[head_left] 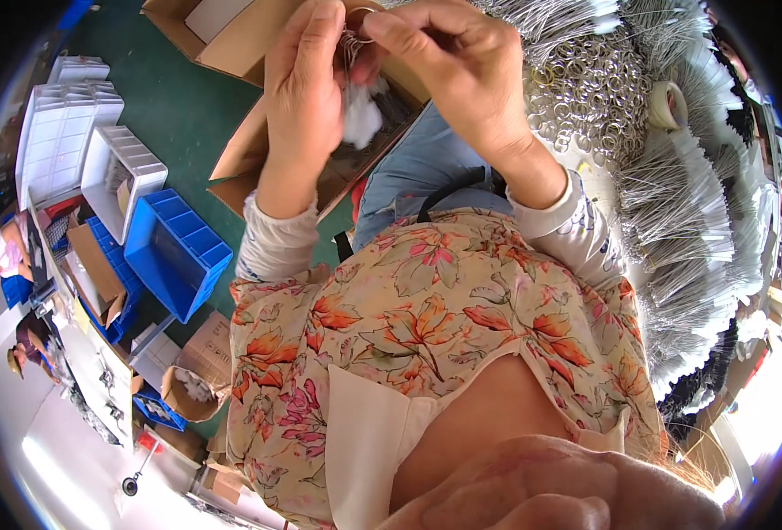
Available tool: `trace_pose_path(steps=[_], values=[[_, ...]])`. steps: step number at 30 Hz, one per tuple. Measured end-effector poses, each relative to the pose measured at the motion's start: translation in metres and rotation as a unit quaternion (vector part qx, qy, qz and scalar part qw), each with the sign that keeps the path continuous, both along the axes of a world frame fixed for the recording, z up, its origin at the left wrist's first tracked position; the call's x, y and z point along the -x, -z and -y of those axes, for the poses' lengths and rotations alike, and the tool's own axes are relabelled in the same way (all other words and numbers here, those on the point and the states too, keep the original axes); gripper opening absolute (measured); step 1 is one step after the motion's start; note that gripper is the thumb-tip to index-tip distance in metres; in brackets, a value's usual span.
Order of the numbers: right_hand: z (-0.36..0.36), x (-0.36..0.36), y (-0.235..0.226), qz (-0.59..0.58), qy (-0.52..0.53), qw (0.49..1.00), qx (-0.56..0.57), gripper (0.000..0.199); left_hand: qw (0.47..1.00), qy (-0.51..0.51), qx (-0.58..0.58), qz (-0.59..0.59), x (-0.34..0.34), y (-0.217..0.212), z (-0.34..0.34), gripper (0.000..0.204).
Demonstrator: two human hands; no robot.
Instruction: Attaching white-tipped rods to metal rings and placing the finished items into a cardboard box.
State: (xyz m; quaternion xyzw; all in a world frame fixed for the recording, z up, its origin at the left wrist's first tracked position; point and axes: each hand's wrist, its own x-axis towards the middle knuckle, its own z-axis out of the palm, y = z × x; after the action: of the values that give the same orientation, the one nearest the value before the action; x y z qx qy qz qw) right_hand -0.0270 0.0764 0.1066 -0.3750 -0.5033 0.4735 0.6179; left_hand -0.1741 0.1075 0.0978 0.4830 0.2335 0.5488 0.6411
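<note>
A metal ring (361, 11) lies between the hands — pinched by the right hand (469, 72), thumb against its edge. The left hand (306, 84) is narrow, just left of the ring (its exact grip I cannot tell). Many loose rings (590, 93) lie farther right.

Green floor (166, 106): passage lies between carton flaps (241, 146) and blue crate (202, 272).
Right grip (475, 75): metal rings (585, 93) and wire bundles (674, 208) crowd its outer side.
Below: blue trousers (413, 163) and the carton flaps obstruct.
</note>
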Motion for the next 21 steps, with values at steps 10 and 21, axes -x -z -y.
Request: trace_pose_path(steps=[10, 21], values=[[0.02, -0.056, 0.064, -0.025, -0.309, 0.879, 0.361, 0.026, 0.782, 0.218, -0.378, -0.445, 0.018, 0.065, -0.018, 0.018], [0.086, -0.097, 0.085, -0.024, -0.162, 0.895, 0.415, 0.023, 0.487, 0.255, -0.16, -0.82, 0.222, 0.325, 0.083, 0.038]])
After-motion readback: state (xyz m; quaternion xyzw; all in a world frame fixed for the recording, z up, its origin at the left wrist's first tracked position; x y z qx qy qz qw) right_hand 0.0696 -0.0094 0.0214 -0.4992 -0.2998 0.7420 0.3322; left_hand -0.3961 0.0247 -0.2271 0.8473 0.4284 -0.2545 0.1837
